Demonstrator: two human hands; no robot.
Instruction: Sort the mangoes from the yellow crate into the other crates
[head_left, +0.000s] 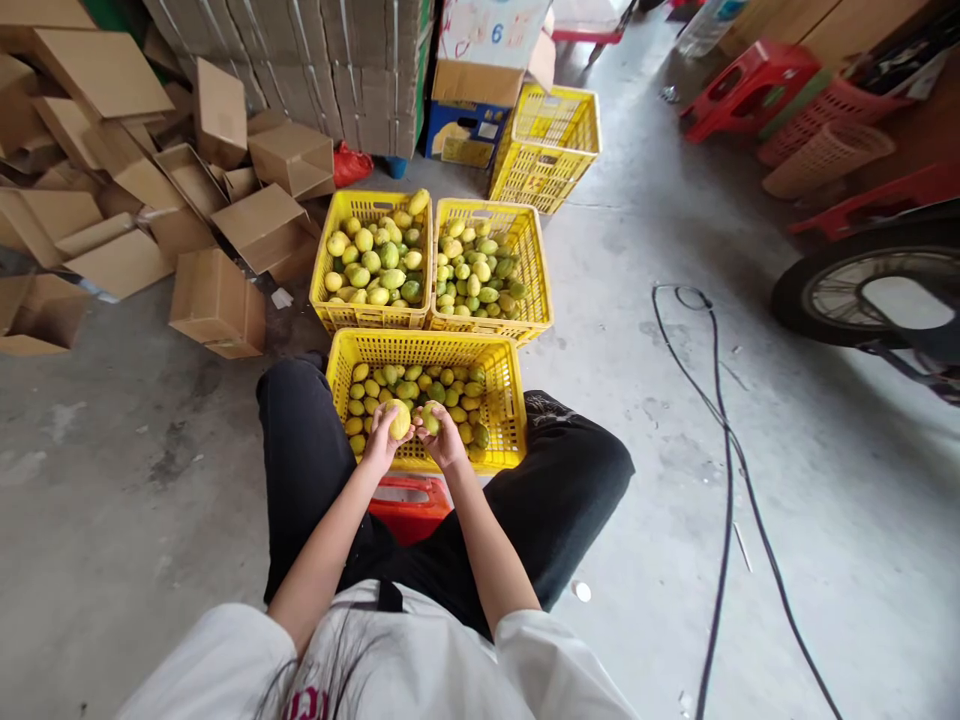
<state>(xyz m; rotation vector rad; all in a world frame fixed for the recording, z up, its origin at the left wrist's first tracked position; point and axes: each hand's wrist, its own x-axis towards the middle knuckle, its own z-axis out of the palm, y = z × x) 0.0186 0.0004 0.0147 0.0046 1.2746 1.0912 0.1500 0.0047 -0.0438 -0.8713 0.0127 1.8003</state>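
My left hand [384,440] is closed around a pale yellow, lemon-like fruit [400,419]. Beside it, my right hand [445,440] grips a greener fruit [430,417] of the same sort. Both hands are close together over the near part of a yellow plastic crate [514,425], which stands between my knees. Inside that crate lie many small yellow and green fruits [471,403]. My fingers partly cover both held fruits.
Two more yellow crates [319,290] [541,300] of fruit stand just beyond. A red stool [409,505] is between my legs. Cardboard boxes [217,300] pile up on the left. To the right are a black cable [726,430] and a motorbike wheel [840,290].
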